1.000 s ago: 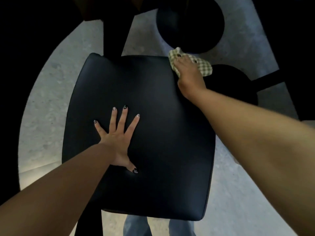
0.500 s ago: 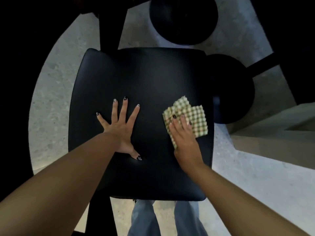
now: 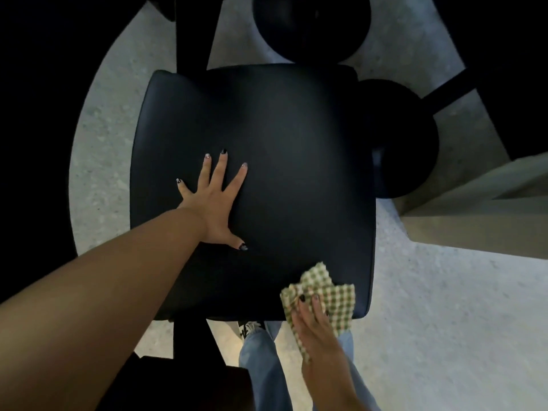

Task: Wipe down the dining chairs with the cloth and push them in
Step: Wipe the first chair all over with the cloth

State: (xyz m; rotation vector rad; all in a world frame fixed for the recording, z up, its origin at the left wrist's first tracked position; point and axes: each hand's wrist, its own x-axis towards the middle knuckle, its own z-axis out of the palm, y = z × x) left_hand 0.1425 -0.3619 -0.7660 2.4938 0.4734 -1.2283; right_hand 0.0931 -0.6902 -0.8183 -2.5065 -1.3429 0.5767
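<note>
Down on the black chair seat (image 3: 281, 161), the left hand (image 3: 214, 203) lies flat with its fingers straight and spread wide, thumb pointing toward the near edge, the forearm reaching in from the lower left. The right hand (image 3: 315, 324) sits at the seat's near right corner, fingers laid fairly straight over the green-and-white checked cloth (image 3: 332, 295), pressing it against the padding rather than curling round it. The cloth is bunched; part of it fans out beyond the fingertips onto the seat, and part hangs off the near edge beneath the palm.

How much of the cloth is tucked under the right hand cannot be made out. Beyond the left hand's fingertips the seat runs to its far edge, where dark shapes crowd in: a round black form (image 3: 311, 25) beyond the far edge and another (image 3: 406, 137) past the right edge, both too dim to identify. The chair's frame is mostly lost in shadow. Below the near edge, between the two wrists, jeans-clad legs (image 3: 261, 366) and a bit of a shoe (image 3: 249, 326) show against the pale speckled floor (image 3: 444, 321).
</note>
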